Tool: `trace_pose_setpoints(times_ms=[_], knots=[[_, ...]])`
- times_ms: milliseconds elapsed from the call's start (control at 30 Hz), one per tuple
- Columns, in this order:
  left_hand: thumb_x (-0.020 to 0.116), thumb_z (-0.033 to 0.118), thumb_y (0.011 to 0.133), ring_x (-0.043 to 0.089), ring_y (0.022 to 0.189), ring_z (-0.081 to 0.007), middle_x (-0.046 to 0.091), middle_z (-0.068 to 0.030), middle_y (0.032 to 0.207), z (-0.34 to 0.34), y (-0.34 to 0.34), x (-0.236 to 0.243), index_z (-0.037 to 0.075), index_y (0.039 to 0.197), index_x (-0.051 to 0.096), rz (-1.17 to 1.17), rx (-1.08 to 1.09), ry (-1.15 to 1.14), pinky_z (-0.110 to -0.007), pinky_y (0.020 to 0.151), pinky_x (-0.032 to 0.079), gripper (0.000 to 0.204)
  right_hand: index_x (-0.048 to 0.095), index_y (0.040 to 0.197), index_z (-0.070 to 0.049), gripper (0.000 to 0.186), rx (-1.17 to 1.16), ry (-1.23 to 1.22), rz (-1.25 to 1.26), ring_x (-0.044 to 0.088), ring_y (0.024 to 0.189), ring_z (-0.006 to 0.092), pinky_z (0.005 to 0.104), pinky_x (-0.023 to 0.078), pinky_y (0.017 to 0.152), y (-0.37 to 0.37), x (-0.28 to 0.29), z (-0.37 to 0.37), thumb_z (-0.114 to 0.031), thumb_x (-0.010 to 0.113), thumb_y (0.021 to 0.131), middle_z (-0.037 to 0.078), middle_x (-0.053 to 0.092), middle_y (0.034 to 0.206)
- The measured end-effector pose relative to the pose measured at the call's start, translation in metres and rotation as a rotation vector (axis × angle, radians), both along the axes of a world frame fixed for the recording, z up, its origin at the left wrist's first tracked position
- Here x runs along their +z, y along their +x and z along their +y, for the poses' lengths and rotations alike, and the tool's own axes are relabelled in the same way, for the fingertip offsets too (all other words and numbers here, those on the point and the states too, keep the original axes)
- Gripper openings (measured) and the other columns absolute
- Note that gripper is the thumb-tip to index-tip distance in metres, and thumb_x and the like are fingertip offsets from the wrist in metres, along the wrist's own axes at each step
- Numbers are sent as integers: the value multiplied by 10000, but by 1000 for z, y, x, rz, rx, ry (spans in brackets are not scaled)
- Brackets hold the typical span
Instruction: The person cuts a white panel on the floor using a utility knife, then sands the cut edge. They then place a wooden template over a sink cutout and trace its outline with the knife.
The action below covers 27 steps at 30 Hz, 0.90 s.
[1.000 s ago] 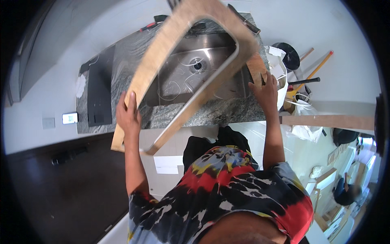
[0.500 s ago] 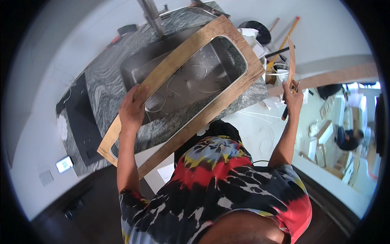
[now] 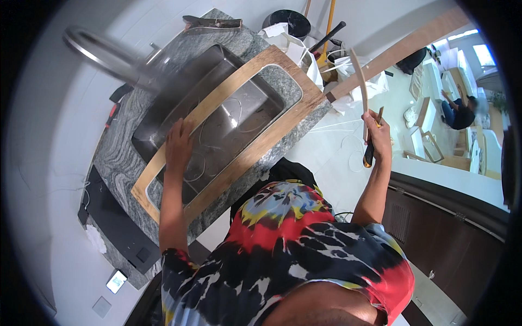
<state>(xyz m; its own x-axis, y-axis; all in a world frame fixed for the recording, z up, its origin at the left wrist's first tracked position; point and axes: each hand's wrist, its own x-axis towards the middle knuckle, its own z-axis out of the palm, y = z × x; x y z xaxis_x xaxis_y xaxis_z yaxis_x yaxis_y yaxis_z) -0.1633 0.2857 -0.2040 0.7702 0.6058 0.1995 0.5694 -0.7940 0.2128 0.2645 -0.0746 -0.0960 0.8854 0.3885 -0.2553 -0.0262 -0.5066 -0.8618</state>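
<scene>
Evidently light but bendy, the thin rectangular wooden frame lies over the steel sink, left hand flat on its near-left rail, right hand gripping a thin wooden strip and a dark-handled tool.

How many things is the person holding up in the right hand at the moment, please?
2: a thin curved wooden strip standing up from the right hand, and a dark-handled tool pointing down from the same fist. The grip may hide more.
</scene>
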Motion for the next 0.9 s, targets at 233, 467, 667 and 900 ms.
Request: trace_pose_setpoints(times_ms=[233, 467, 667, 900], knots=[[603, -5, 827, 509, 1284, -357, 565, -150, 1338, -15, 1, 3, 76, 1254, 643, -40, 30, 141, -492, 1091, 395, 436, 655, 850, -44, 529, 185, -55, 335, 481, 465, 94, 254, 388, 408, 73, -57, 69, -567, 729, 839, 17, 560, 650], [647, 34, 851, 548, 1247, -338, 608, -149, 1284, -35, 15, 12, 33, 1188, 659, -95, 142, 46, -457, 1065, 421, 337, 659, 945, 26, 703, 283, -155, 108, 488, 430, 103, 260, 422, 382, 114, -120, 157, -654, 735, 784, 8, 533, 596], [656, 114, 891, 529, 1265, -356, 588, -176, 1327, -64, -21, 19, 34, 1263, 622, -64, 401, -4, -471, 1081, 394, 381, 687, 1146, -8, 320, 324, 45, -24, 550, 550, 89, 245, 426, 453, 88, -58, 162, -256, 649, 948, 30, 657, 793], [655, 201, 922, 487, 1288, -426, 564, -200, 1364, -105, -100, 16, 2, 1307, 585, -140, 687, 139, -523, 1116, 330, 439, 652, 1241, -83, 355, 696, -258, -767, 667, 963, 408, 464, 527, 859, -2, -62, 213, -216, 652, 911, 214, 677, 1058]])
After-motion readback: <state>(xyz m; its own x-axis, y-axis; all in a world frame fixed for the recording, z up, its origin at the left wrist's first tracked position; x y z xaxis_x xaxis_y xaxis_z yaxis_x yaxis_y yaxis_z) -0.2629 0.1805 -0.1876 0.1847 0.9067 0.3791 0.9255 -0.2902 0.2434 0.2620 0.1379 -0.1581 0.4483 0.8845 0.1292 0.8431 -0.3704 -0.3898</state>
